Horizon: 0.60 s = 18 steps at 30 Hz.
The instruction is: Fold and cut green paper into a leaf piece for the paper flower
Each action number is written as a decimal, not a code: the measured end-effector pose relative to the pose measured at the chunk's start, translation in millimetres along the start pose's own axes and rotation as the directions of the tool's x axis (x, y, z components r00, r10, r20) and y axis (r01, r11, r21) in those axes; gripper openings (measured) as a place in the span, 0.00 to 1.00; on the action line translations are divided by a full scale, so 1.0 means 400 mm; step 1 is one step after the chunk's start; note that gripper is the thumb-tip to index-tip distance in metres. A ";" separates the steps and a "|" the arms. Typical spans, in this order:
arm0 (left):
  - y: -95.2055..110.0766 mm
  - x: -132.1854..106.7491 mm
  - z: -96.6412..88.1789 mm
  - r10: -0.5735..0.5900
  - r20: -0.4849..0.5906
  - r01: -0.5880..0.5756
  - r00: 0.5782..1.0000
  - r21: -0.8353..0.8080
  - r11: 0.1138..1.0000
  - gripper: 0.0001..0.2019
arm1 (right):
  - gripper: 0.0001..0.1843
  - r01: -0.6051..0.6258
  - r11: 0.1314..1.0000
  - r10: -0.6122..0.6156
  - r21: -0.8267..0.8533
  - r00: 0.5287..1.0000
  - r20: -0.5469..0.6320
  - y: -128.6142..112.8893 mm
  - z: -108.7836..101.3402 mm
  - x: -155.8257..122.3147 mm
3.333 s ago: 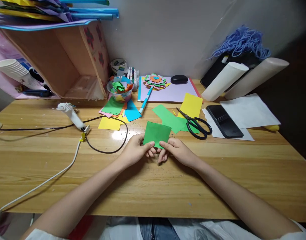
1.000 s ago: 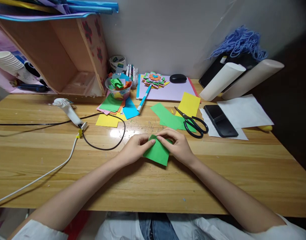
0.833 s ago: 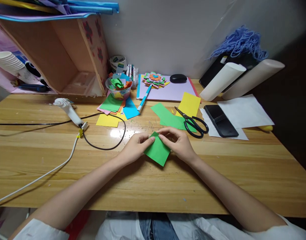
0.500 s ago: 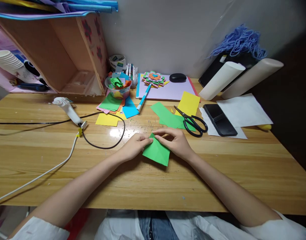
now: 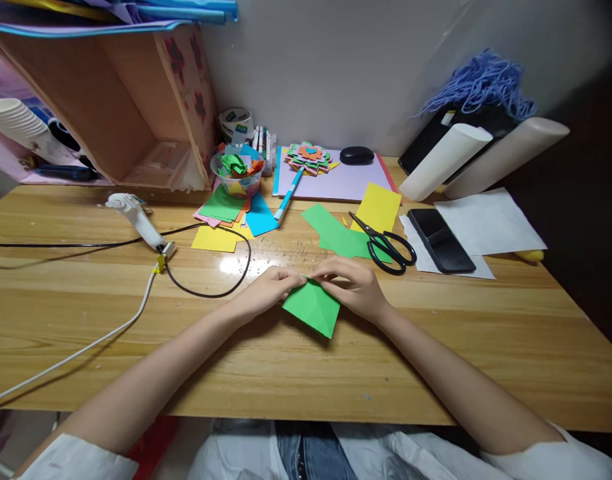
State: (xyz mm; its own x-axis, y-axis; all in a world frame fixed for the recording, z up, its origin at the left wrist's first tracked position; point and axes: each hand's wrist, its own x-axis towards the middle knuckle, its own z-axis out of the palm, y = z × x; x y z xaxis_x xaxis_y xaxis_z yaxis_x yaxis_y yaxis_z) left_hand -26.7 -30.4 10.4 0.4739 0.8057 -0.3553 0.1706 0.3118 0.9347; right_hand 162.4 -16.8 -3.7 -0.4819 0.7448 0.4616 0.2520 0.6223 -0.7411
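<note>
A piece of green paper [image 5: 313, 308] with faint creases is held between both hands above the wooden table. My left hand [image 5: 275, 288] pinches its upper left edge between thumb and fingers. At the top corner, my right hand [image 5: 353, 285] grips the same sheet with thumb and forefinger, the other fingers curled behind. Both sets of fingertips nearly meet there and partly cover that corner. Beyond the right hand lie black-handled scissors [image 5: 390, 245], resting over green paper offcuts [image 5: 336, 233] and a yellow sheet [image 5: 379, 205].
A layered paper flower [image 5: 310, 159] and a blue marker [image 5: 289, 195] lie on a purple board [image 5: 346, 188]. A clear bowl [image 5: 237, 175] holds paper scraps. A phone [image 5: 440, 240] rests on white paper. A black cable [image 5: 206, 295] loops at left beside a white device [image 5: 139, 219].
The green paper's top corner has tipped down out of sight between the fingertips, and its lower corner has dropped slightly. My right fingers have shifted a little over the top edge.
</note>
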 end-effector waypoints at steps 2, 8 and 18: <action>0.001 0.000 0.000 -0.031 -0.030 0.031 0.999 -0.010 0.999 0.14 | 0.09 0.092 0.995 -0.092 -0.046 0.996 0.005 -0.002 -0.001 0.001; -0.002 0.000 0.001 -0.025 -0.100 0.018 0.995 -0.072 0.997 0.11 | 0.11 0.110 0.992 -0.108 -0.069 0.994 0.024 -0.018 -0.001 -0.001; 0.017 -0.026 0.008 0.208 -0.043 -0.194 0.977 0.211 0.958 0.17 | 0.06 -0.457 0.789 0.485 0.411 0.874 0.041 -0.022 0.016 0.003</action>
State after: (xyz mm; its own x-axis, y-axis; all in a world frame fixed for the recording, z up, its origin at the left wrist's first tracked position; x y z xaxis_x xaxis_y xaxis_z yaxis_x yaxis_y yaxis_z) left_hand -27.7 -38.5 20.5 0.4612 0.8740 -0.1533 0.2536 0.0358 0.9667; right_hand 154.2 -22.8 0.1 -0.3338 0.9423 0.0240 0.0745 0.0517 -0.9959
